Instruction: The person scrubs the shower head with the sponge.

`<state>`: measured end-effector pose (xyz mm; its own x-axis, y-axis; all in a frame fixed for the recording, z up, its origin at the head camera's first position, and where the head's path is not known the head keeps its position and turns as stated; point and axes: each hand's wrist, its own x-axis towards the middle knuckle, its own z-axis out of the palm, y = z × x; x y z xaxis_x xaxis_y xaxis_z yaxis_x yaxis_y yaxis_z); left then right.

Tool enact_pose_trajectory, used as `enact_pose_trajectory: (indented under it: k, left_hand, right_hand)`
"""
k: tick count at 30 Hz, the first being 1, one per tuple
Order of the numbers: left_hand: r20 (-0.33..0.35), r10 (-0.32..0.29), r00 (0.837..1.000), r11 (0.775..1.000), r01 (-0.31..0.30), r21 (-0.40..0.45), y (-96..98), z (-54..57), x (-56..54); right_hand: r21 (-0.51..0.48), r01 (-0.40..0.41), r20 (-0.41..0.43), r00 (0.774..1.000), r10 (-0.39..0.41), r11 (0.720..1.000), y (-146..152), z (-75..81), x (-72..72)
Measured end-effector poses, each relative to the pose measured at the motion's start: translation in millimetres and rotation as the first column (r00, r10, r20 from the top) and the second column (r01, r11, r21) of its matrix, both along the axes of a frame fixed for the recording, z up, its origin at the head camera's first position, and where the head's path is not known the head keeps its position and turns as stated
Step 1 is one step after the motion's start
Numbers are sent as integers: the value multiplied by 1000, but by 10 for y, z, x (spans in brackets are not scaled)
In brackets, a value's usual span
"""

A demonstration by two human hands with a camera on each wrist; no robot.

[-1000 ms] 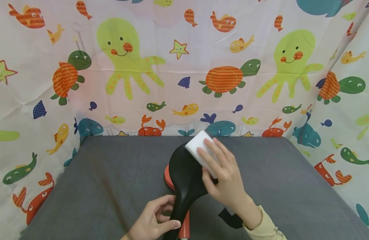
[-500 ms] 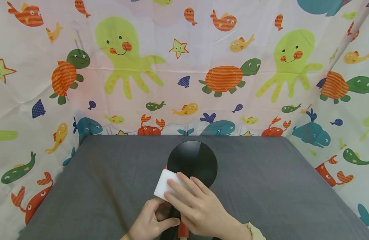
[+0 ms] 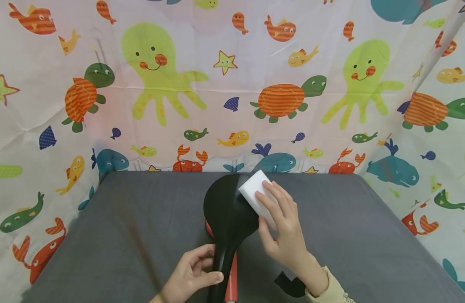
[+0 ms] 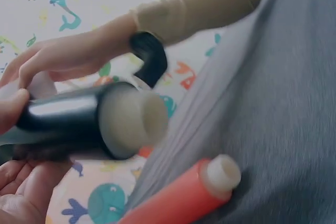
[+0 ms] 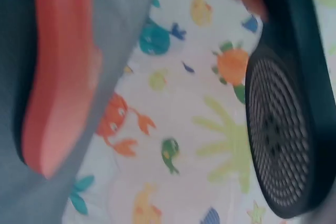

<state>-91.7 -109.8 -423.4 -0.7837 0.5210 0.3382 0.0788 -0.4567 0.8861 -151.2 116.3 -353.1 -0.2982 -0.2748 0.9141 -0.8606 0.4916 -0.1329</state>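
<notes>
In the head view, my left hand [image 3: 191, 271] grips the handle of a black hand shower head [image 3: 228, 206], thumb on one side and fingers on the other. Its smooth back faces up, while the right wrist view shows its nozzle face [image 5: 278, 132] underneath. A white sponge block [image 3: 257, 194] is pinched in my right hand [image 3: 287, 229], over the right edge of the round head. At the handle's end, a pale threaded connector [image 4: 131, 119] shows in the left wrist view. Beneath the black one lies a red shower head [image 3: 231, 284], mostly hidden in the head view.
A grey cloth-covered table [image 3: 141, 219] lies below the hands. Behind it and at both sides hangs a white curtain [image 3: 213, 113] printed with sea animals. Close to the right sleeve is a black piece [image 3: 291, 285].
My right hand first wiped the sponge down toward the handle, then brought it back up to the head's right edge. The black shower head tilted and shifted slightly left; my left hand kept its grip.
</notes>
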Motion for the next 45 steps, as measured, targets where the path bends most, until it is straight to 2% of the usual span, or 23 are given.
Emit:
enact_pose_trajectory:
  k: [3, 7, 10, 12, 15, 18, 20, 23, 26, 30, 32, 34, 35, 38, 40, 43, 45]
  left_hand:
    - [26, -48, 998, 996, 46, 77, -21, -2, -17]
    - [31, -129, 991, 974, 121, 194, -47, 14, -43]
    - [16, -164, 986, 959, 156, 237, -63, 35, -55]
    - [12, -191, 981, 949, 182, 256, -66, 48, -61]
    - [-9, -249, 968, 924, 241, 298, -55, 42, -81]
    - [-66, -276, 959, 907, 282, 313, -33, -25, -115]
    - [-80, -297, 952, 896, 307, 322, -18, -42, -120]
    - [-89, -329, 940, 881, 340, 329, -4, -37, -119]
    - [-69, -365, 928, 860, 365, 356, 4, 36, -93]
    - [-78, -338, 938, 878, 344, 334, 2, 57, -91]
    - [-89, -331, 940, 880, 341, 330, 5, 43, -94]
    - [-88, -325, 942, 885, 336, 323, 9, 30, -91]
    - [-92, -328, 940, 880, 339, 332, 15, 19, -92]
    - [-141, -316, 938, 883, 345, 319, 30, -31, -111]
    - [-164, -320, 933, 883, 356, 307, 35, -32, -119]
    - [-208, -332, 920, 881, 381, 279, 49, -7, -125]
    - [-238, -323, 916, 897, 377, 233, 54, 7, -126]
  right_hand:
    - [-1, -69, -91, 994, 69, 998, -101, -85, 56]
    - [93, -148, -220, 961, 166, 985, -265, -164, 133]
    - [153, -175, -268, 940, 211, 973, -335, -166, 166]
    - [156, -166, -292, 934, 206, 974, -335, -135, 150]
    - [101, -136, -303, 940, 160, 986, -273, -54, 67]
    - [3, -116, -251, 961, 113, 993, -179, 38, -40]
    - [-54, -102, -202, 975, 89, 993, -124, 83, -87]
    - [-81, -96, -184, 980, 80, 992, -97, 99, -85]
    - [0, -100, -275, 957, 96, 995, -149, 73, 2]
    - [175, -58, -395, 910, 124, 983, -211, -25, 94]
    - [201, -38, -411, 904, 119, 979, -202, -43, 81]
    - [161, -53, -395, 912, 113, 986, -178, -7, 34]
    - [125, -67, -367, 924, 109, 990, -161, 24, 9]
    - [-6, -148, -241, 960, 142, 989, -95, 115, -79]
    - [-92, -209, -135, 971, 196, 974, -35, 155, -138]
    - [-187, -276, 10, 959, 282, 943, 71, 181, -225]
    - [-239, -287, 121, 939, 322, 927, 143, 183, -265]
